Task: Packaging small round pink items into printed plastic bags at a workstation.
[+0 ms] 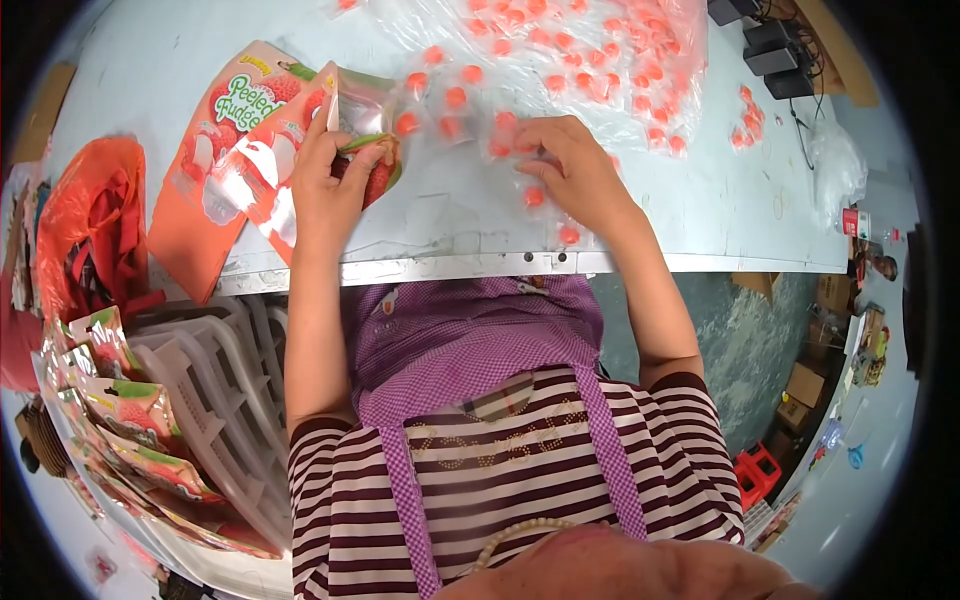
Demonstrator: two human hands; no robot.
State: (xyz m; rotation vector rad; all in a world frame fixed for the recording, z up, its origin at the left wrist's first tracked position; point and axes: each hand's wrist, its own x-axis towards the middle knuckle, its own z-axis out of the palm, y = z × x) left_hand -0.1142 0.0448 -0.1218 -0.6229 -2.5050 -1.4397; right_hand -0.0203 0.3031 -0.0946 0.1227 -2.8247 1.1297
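The pouch (362, 110) is at the left of the work area, above the table (430, 225), next to the front edge. Its mouth is spread, exposing the silver lining, and faces toward the upper right of the view. Its long axis appears to run diagonally, from the mouth down to the lower left; the left hand and wrist partly hide the body. The left hand (332, 185) pinches the mouth rim between thumb and fingers. The right hand (580, 165) is bent, thumb below the curled fingers, at the clear packets (455, 98) with red contents; whether it grips one cannot be told. Loose packets lie between the hands, and more lie on the plastic sheet (690, 60) beyond. A flat pouch (200, 190) lies at far left, its long axis slanting to the lower left, its bottom end overhanging the table edge.
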